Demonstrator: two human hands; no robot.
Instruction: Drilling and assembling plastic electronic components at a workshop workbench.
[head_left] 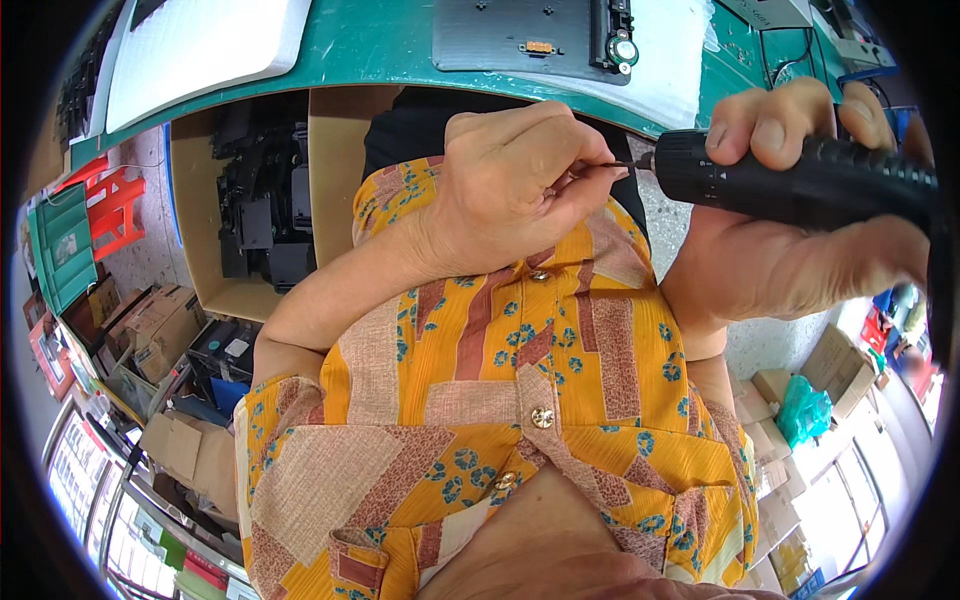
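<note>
My right hand [790, 270] grips a black electric screwdriver [800, 180] held level in front of my chest, its tip pointing left. My left hand [515, 180] is closed, with fingertips pinching the thin metal bit [625, 165] at the screwdriver's nose. Whether a screw sits on the bit is hidden by the fingers. Both hands hover over my yellow patterned shirt [500, 400], just below the edge of the green workbench [400, 45].
On the bench lie a dark grey flat plate [510, 35] with a black part at its right end, a white foam sheet [200, 45] and cables at the right. Below stands a cardboard box of black parts [260, 210]. Red stools [110, 205] and cartons surround me.
</note>
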